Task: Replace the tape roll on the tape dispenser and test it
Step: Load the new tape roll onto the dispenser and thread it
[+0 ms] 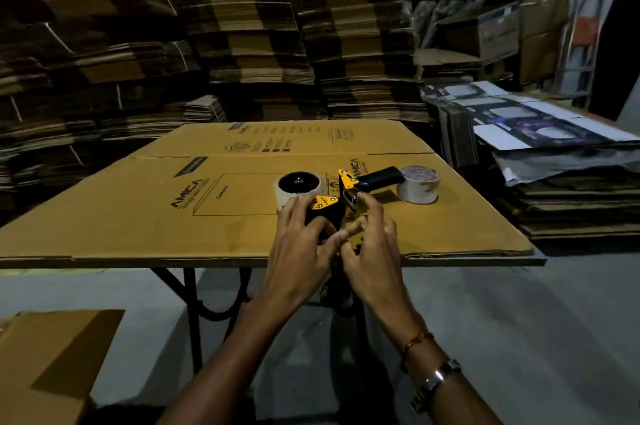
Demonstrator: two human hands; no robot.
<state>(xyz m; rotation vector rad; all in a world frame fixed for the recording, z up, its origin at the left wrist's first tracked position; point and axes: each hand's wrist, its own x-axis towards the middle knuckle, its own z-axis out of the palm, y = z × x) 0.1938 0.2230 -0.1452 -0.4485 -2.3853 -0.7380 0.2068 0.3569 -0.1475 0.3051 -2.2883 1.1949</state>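
Flattened cardboard (pixel 145 216) printed with AMICA covers the tabletop and serves as the landmark for everything else. Near the middle of its front half lies a tape dispenser (pixel 322 204) with yellow plates, and a clear tape roll (pixel 300 186) on a black hub sits at its far-left end. Just beyond it on the cardboard lies a second yellow-and-black dispenser (pixel 360 183), its black handle pointing toward the cardboard's right side. A spare tape roll (pixel 418 184), whitish, stands at the end of that handle. The left hand (pixel 304 244) is laid over the nearer dispenser's black handle with fingers curled around it. The right hand (pixel 372 244) hovers just beside it, fingers loosely bent and spread, gripping nothing visible. Stacks of folded cartons (pixel 242 26) rise behind the cardboard's far edge.
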